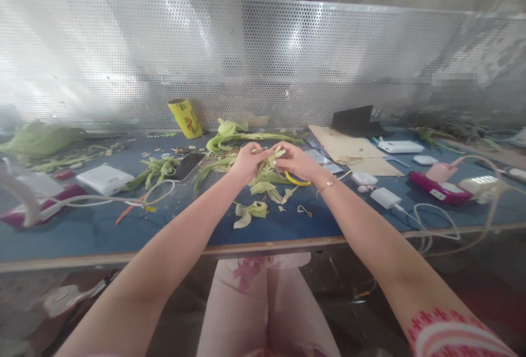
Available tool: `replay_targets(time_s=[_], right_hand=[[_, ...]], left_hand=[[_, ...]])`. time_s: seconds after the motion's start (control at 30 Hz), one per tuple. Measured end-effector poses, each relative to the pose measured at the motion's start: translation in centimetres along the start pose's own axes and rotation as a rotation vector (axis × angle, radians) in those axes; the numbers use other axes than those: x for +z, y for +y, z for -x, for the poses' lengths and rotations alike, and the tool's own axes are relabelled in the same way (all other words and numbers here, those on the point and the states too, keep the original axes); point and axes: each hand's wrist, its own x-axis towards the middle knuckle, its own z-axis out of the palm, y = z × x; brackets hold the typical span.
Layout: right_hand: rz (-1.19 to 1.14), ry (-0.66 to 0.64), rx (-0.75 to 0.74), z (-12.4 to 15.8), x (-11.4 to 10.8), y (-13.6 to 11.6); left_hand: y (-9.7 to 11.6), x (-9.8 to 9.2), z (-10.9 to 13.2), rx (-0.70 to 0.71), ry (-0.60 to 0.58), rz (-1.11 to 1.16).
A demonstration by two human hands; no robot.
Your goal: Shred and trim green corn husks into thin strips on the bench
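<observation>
My left hand and my right hand meet above the middle of the table, both with fingers closed in a pinch. Between them is a pale green leafy stalk, partly hidden by the fingers. A yellow curved loop shows under my right hand; what it belongs to is hidden. Just below my hands lie loose leaf pieces, with a torn leaf scrap closer to the table's edge. Long leafy greens stretch out behind my hands, and a cut bunch of greens lies to the left.
On the blue table stands a yellow roll, tilted, near the perforated metal panel. A phone, a white box-shaped device and a purple power strip with cables lie around. Cardboard lies behind my right hand.
</observation>
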Motion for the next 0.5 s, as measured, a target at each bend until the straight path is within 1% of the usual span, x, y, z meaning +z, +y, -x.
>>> replay_targets(time_s=[0.1,0.2,0.27,0.4,0.5], right_hand=[[-0.056,0.0,0.057,0.1,0.3,-0.1],[-0.057,-0.013,0.083,0.2,0.4,-0.4],[-0.001,-0.009,0.079,0.2,0.3,-0.6],[0.195,0.013,0.047,0.4,0.0,-1.0],[0.292,-0.002,0.047,0.6,-0.2,-1.2]], left_hand=[[-0.3,0.0,0.0,0.02,0.014,-0.011],[-0.5,0.0,-0.1,0.021,0.016,-0.022],[-0.5,0.0,-0.1,0.005,0.015,-0.034],[-0.4,0.0,-0.1,-0.028,0.016,-0.059],[-0.3,-0.1,0.0,-0.081,-0.019,-0.072]])
